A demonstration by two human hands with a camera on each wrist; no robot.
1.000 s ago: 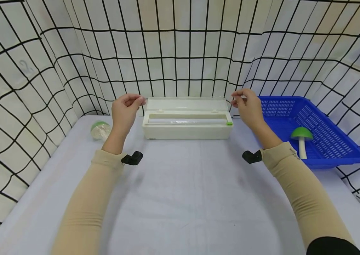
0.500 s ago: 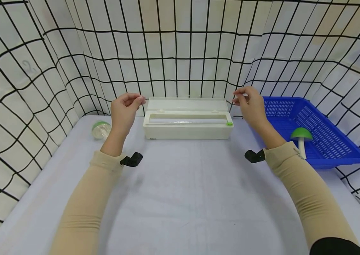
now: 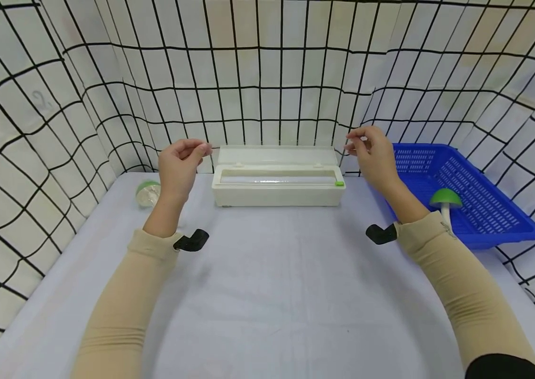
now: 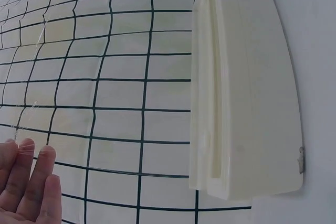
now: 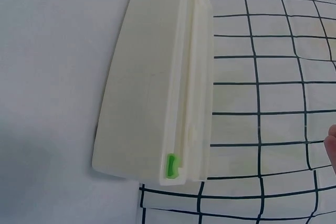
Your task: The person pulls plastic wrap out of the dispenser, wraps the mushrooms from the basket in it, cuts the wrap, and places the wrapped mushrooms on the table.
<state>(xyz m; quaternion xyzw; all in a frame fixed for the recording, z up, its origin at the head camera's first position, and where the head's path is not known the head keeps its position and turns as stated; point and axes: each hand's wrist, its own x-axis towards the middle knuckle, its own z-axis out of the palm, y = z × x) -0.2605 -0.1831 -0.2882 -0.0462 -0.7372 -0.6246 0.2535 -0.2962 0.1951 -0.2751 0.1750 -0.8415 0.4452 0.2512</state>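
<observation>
In the head view a white cling film dispenser point(image 3: 278, 197) stands at the back of the table with its lid point(image 3: 278, 155) raised and a roll point(image 3: 279, 179) inside. My left hand point(image 3: 177, 167) is raised beside its left end, thumb and fingertips pinched together. Faint creases of clear cling film point(image 4: 27, 148) run from those fingertips in the left wrist view. My right hand point(image 3: 375, 158) is held up past the right end, thumb and forefinger pinched likewise; the film there is too clear to make out. A green slider point(image 5: 171, 166) sits on the dispenser's right end.
A blue basket point(image 3: 494, 205) at right holds a toy mushroom point(image 3: 445, 199) with green cap and white stem, partly hidden by my sleeve. A green-topped item in clear wrap point(image 3: 147, 195) lies beyond my left wrist. Black wire mesh point(image 3: 281, 87) encloses the table.
My right hand has moved slightly up and to the right, my left hand slightly left. The gap between them has widened a little. The dispenser has stayed in place.
</observation>
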